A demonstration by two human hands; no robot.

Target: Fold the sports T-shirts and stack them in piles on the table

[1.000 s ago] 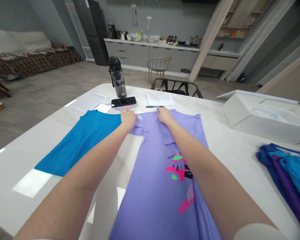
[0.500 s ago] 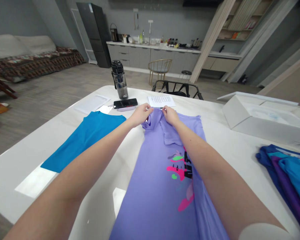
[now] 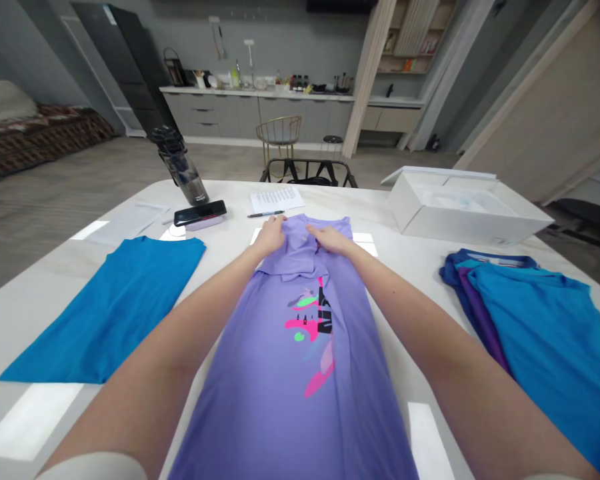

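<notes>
1. The left hand (image 3: 270,235) now rests on the top of the purple T-shirt (image 3: 280,347), its fingers bent down onto the cloth. I cannot tell whether they pinch it.
2. The right hand (image 3: 330,240) lies open and nearly flat across the same part of the shirt, just apart from the left. Neither hand lifts the collar area as they did a moment earlier.
3. The purple T-shirt lies lengthwise down the middle of the white table (image 3: 30,333), with its pink and black print facing up. Its top is now folded flat under the hands, and the cloth looks smoother.
4. A blue T-shirt (image 3: 110,313) lies flat to the left of the purple one, well apart from the hands.
5. The view has swung, bringing more of the pile of shirts (image 3: 540,333) into sight on the right, with a blue one on top.
6. Beyond the hands are a pen (image 3: 265,214), a sheet of printed paper (image 3: 277,199), a phone (image 3: 200,213), a water bottle (image 3: 184,170) and a white box (image 3: 465,207).
</notes>
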